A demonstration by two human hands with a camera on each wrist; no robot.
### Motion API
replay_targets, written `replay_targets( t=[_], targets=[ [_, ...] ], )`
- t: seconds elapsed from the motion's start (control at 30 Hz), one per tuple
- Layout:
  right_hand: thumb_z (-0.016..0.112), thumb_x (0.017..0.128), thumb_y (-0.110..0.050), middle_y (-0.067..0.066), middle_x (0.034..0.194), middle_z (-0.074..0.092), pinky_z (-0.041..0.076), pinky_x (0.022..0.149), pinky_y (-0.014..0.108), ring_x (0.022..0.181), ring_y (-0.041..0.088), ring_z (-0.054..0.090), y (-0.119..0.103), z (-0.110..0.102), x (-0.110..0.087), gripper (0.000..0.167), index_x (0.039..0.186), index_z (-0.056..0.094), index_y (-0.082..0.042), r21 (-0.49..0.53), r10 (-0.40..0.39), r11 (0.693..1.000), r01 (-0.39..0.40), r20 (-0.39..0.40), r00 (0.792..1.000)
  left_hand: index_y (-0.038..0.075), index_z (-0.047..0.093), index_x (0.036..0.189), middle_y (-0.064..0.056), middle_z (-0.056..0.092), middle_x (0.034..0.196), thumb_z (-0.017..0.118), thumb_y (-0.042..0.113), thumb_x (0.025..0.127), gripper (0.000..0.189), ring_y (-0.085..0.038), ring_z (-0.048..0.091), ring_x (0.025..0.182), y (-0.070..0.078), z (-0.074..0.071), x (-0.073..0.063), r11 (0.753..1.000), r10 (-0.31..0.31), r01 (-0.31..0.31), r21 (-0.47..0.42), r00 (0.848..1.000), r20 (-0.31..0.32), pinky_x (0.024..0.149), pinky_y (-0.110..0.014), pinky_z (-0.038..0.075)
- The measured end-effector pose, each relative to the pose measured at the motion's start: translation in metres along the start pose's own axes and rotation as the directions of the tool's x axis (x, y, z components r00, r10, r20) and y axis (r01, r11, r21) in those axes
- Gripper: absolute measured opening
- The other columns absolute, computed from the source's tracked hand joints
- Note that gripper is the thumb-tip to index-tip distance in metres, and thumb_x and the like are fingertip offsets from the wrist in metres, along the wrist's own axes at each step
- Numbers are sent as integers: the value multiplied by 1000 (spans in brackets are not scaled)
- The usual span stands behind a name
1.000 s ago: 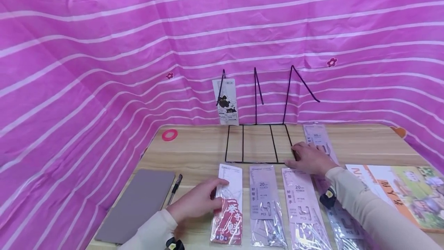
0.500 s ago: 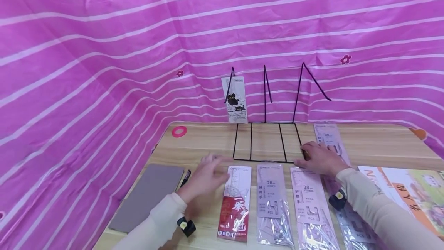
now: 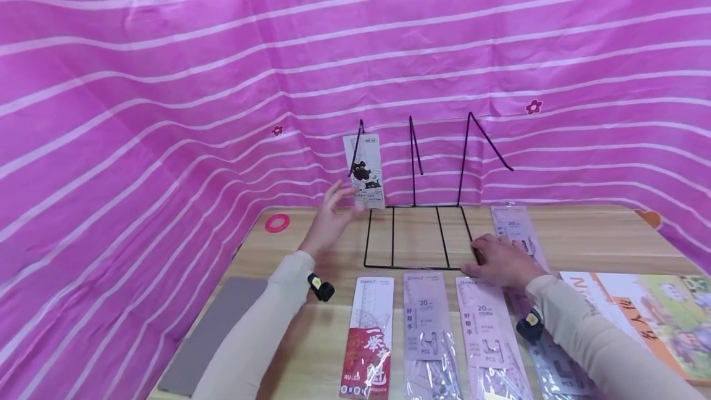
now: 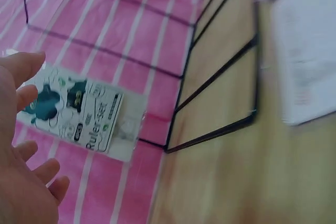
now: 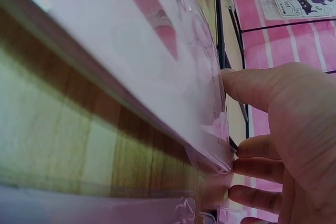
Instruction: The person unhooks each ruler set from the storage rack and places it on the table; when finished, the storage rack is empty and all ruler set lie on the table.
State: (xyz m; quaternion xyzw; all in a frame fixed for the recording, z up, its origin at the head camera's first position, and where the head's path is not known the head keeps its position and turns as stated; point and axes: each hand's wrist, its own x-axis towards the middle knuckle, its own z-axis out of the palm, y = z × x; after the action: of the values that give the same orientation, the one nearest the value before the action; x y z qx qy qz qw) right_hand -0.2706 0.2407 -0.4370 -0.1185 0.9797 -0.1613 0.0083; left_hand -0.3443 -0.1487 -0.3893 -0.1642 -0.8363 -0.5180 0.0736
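A black wire display rack (image 3: 415, 207) stands at the back of the table, with hooks rising from its flat base. From its left hook hangs a ruler set packet (image 3: 371, 162) with black cats on it. My left hand (image 3: 330, 218) is beside the packet's lower left edge, fingers spread and holding nothing; in the left wrist view the hand (image 4: 23, 145) partly covers the packet. My right hand (image 3: 502, 259) grips the base's right front corner between thumb and fingers. In front lie a red-and-white ruler packet (image 3: 368, 338) and two lilac ruler packets (image 3: 428, 326), (image 3: 491, 338) side by side.
Another lilac ruler packet (image 3: 513, 221) lies partly under my right arm. Picture books (image 3: 661, 320) are at the right, a grey notebook (image 3: 222, 326) at the left. A pink ring (image 3: 277, 223) sits back left. Pink striped cloth (image 3: 166, 110) walls the table.
My left hand has let go of the red-and-white packet and moved up and back to the hanging ruler set. My right hand stays on the rack's corner.
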Motion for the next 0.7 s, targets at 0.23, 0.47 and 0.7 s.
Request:
replay_targets(
  t=[0.23, 0.47, 0.7],
  targets=[
    [72, 93, -56, 24, 147, 59, 34, 113, 73, 134, 51, 52, -11, 4, 1, 77, 144, 60, 0, -7, -14, 1000, 14, -2, 1000, 28, 65, 143, 4, 12, 178, 79, 36, 96, 50, -46, 25, 158, -11, -6, 30, 1000, -10, 10, -28, 1000, -19, 121, -73, 30],
    [73, 93, -55, 24, 148, 58, 33, 114, 73, 135, 50, 52, -12, 4, -1, 77, 144, 59, 1, -4, 6, 1000, -6, -1, 1000, 35, 63, 144, -2, 29, 173, 73, 21, 99, 48, -41, 32, 156, -12, -3, 41, 1000, -11, 11, -26, 1000, 17, 122, -69, 32],
    [73, 93, -56, 23, 149, 57, 32, 116, 73, 137, 50, 51, -6, 0, -3, 78, 145, 58, 0, -11, 43, 999, -43, 13, 999, 24, 64, 141, -11, 55, 143, 66, 6, 101, 44, -33, 64, 124, -7, 10, 44, 995, 40, -40, -93, 999, -3, 100, -44, 60]
  ],
)
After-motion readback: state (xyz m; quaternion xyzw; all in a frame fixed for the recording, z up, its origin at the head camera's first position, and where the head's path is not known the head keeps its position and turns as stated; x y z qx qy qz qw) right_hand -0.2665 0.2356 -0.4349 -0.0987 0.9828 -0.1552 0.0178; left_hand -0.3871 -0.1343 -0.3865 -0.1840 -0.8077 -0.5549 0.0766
